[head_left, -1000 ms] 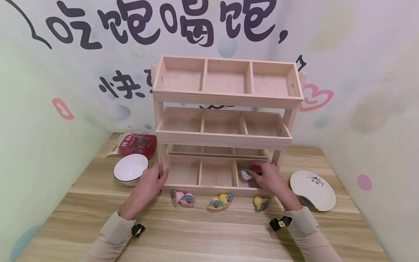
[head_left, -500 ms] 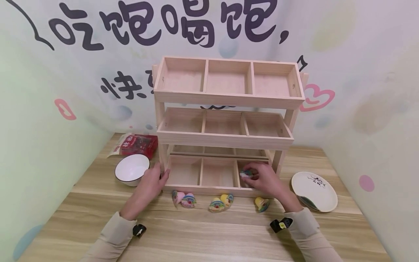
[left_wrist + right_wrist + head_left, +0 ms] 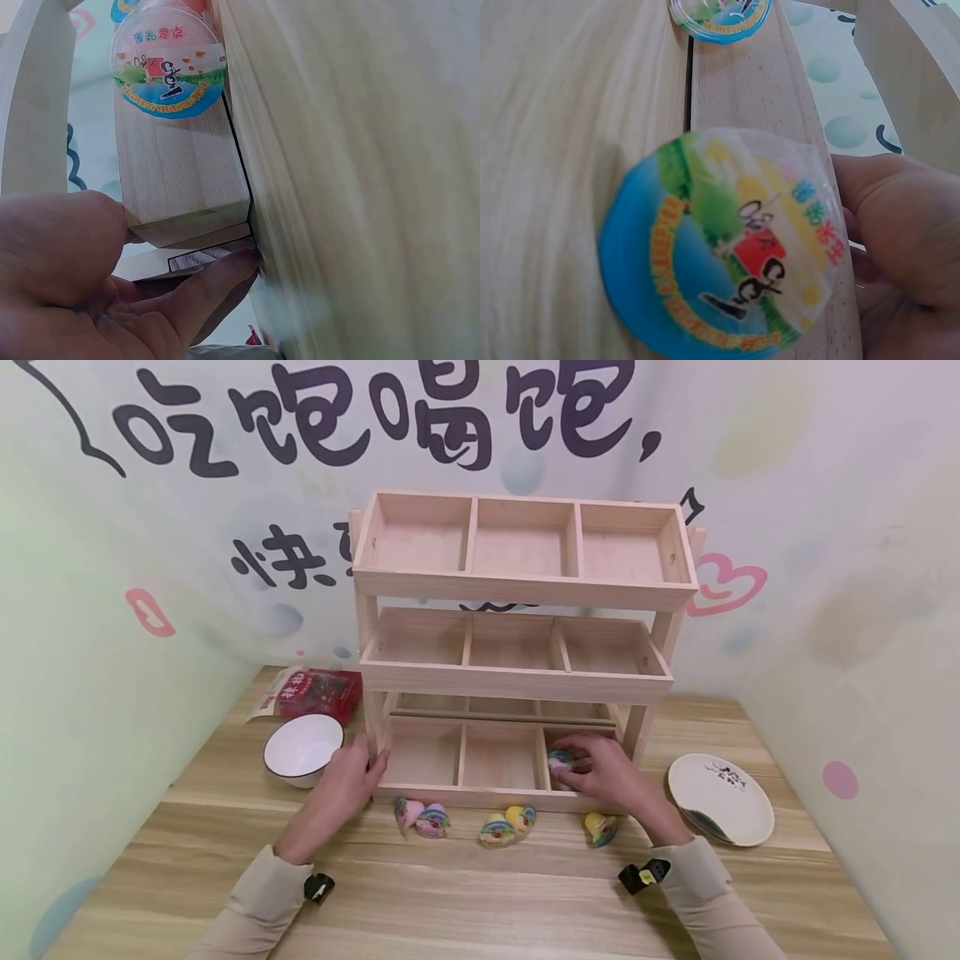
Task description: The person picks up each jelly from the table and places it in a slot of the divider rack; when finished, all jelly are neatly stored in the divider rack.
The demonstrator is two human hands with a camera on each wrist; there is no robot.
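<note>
While the left hand grips the left end of the bottom tray of a three-tier wooden rack, thumb and fingers set around its edge, the right hand pinches a jelly cup between thumb and fingers. The held cup is inside the right compartment of that tray; its printed lid shows blue and green, and the remainder is partly covered by the fingers, so whether its base touches the tray floor cannot be told. Each tier is divided into three compartments. On the counter, just before the near board of the tray, lie two pink cups at left, two yellow cups at centre right, and a single yellow cup at right, below the right forearm. Lids on these are tilted toward the near side. Left of the rack, just beside the left hand, stands a white bowl with a dark rim; a red packet lies on its far side. A white plate bearing a dark sprig design lies to the right, near the right forearm.
</note>
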